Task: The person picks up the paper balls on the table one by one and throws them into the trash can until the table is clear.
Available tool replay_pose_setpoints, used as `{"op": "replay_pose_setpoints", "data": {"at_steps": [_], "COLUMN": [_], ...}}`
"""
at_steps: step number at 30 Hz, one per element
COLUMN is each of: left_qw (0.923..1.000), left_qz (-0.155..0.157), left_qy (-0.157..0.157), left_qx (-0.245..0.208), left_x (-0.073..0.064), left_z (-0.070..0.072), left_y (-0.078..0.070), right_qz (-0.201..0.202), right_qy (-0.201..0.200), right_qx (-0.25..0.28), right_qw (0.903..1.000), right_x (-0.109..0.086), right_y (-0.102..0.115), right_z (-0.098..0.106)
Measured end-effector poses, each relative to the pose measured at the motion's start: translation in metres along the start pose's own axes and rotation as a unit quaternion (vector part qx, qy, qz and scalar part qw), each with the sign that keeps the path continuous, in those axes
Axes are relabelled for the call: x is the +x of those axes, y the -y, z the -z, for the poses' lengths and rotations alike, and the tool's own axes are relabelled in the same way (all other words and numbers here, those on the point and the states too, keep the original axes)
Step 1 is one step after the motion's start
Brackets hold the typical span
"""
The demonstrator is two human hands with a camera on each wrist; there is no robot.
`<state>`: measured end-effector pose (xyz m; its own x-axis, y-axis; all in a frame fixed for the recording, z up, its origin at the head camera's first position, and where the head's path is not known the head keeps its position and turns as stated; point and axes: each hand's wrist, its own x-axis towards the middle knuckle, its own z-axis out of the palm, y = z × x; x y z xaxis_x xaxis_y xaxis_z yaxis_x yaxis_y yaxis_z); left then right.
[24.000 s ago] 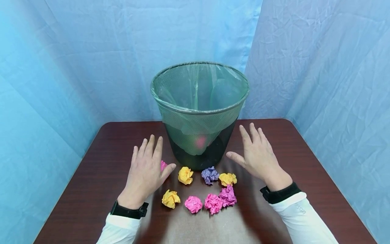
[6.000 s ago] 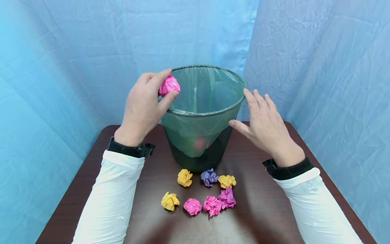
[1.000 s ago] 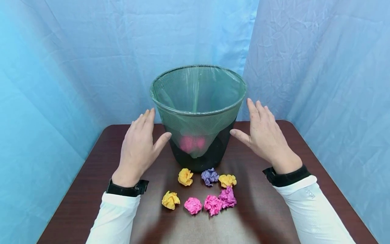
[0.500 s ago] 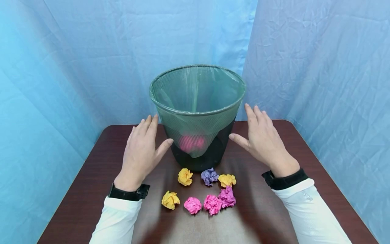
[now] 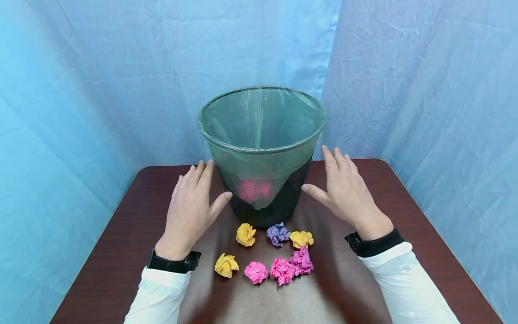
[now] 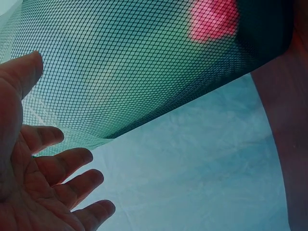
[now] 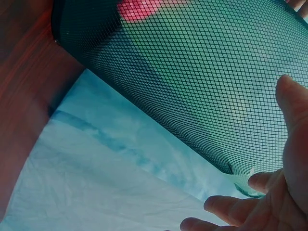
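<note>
A black mesh wastebasket (image 5: 283,202) with a green plastic liner (image 5: 226,162) stands upright on the table. Pink crumpled paper (image 5: 252,191) shows through its mesh near the bottom. My left hand (image 5: 190,209) hovers left of the basket, fingers extended and holding nothing; the left wrist view has the hand (image 6: 43,178) beside the mesh. To the basket's right is my right hand (image 5: 348,193), also empty with fingers spread. Before the basket lie crumpled paper balls: yellow (image 5: 245,235), violet-blue (image 5: 278,234), yellow (image 5: 301,239), yellow (image 5: 226,265), pink (image 5: 256,272), pink (image 5: 282,271) and magenta (image 5: 301,261).
The dark wooden table (image 5: 121,252) has rounded far corners. Pale blue cloth (image 5: 162,67) hangs behind it and along both sides. One pink ball touches the magenta one, at the right of the group.
The pink ball my left hand held at the basket rim six seconds ago is gone from it; more pink now shows inside the basket. Over the last second both hands have lowered toward me.
</note>
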<state>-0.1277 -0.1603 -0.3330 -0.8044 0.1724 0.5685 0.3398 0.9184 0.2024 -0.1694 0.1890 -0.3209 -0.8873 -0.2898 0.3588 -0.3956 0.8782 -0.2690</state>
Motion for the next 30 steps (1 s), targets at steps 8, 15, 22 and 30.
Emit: {"op": "replay_pose_setpoints", "data": {"at_steps": [8, 15, 22, 30], "left_qw": [1.0000, 0.9999, 0.9997, 0.9996], "left_qz": [0.000, 0.000, 0.005, 0.001], "left_qy": [0.005, 0.010, 0.021, 0.021], "left_qx": [0.000, 0.005, 0.007, 0.016], "left_x": [-0.006, -0.010, -0.016, -0.021], "left_z": [-0.006, -0.011, -0.014, -0.018], "left_y": [-0.002, -0.003, -0.004, -0.005], "right_qz": [-0.001, -0.001, -0.008, -0.007], "right_qy": [0.003, 0.007, 0.019, 0.029], "right_qx": [-0.003, -0.004, -0.005, -0.007], "right_qw": [1.0000, 1.0000, 0.9998, 0.9995], "right_x": [-0.005, -0.010, -0.015, -0.022], "right_y": [-0.001, -0.002, -0.001, -0.001], "right_z": [-0.008, -0.018, -0.028, -0.040]}}
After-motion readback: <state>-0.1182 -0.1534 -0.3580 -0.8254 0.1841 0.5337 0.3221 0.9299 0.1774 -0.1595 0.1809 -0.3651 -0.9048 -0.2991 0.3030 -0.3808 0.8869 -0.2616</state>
